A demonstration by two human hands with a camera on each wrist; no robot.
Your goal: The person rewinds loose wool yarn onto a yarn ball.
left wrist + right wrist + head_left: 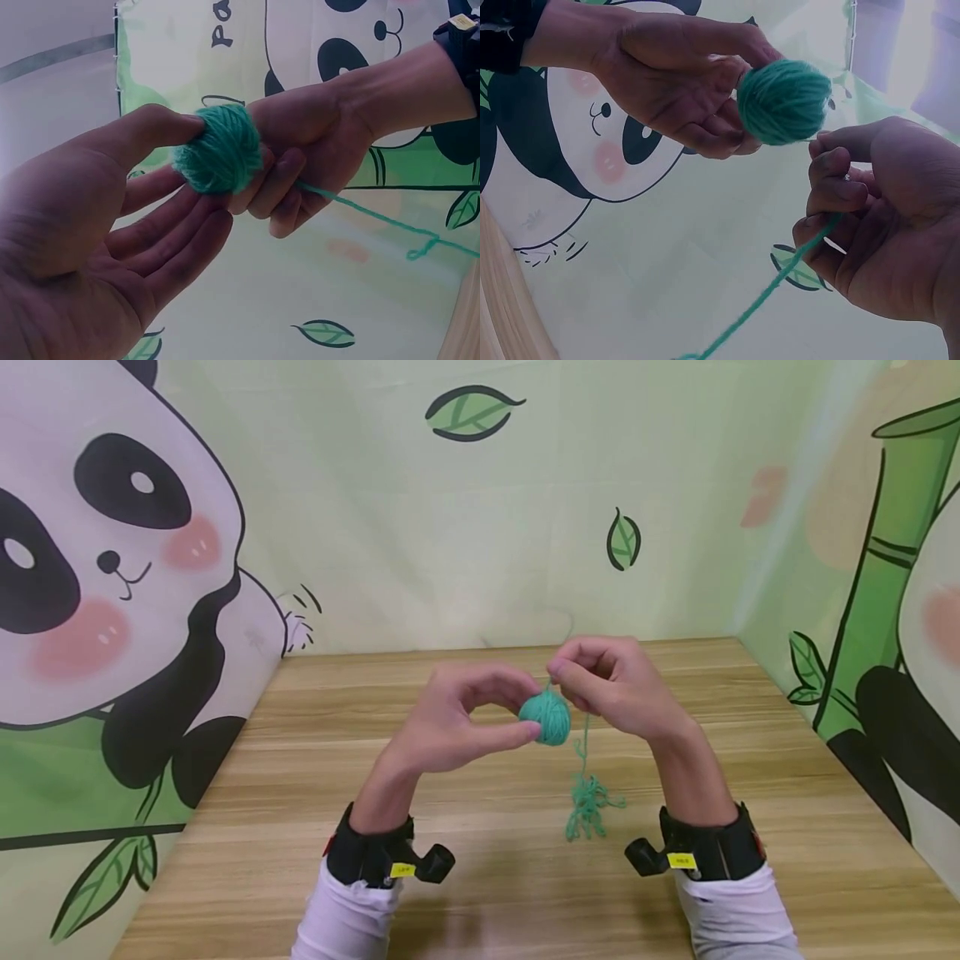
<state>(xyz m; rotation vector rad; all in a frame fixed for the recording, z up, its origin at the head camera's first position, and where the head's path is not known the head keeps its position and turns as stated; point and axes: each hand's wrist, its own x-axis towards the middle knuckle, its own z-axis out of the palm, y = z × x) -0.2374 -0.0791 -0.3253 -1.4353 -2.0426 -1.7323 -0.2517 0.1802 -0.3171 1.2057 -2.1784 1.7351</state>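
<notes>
A small ball of teal yarn [546,718] is held up over the wooden table by my left hand [468,714], its thumb on the near side and fingers behind. Close at its upper right, my right hand [618,685] pinches the yarn strand between thumb and forefinger, with the other fingers curled. In the right wrist view the strand [769,294] leaves the curled fingers and runs down to the left. Below the right hand, the strand's tail ends in a loose, tangled heap of teal yarn [588,803] on the table.
The wooden table [300,860] reaches back to a printed cloth backdrop [360,510] with pandas, bamboo and leaves, which also closes in the right side. Each wrist wears a black strap with a small camera [435,864].
</notes>
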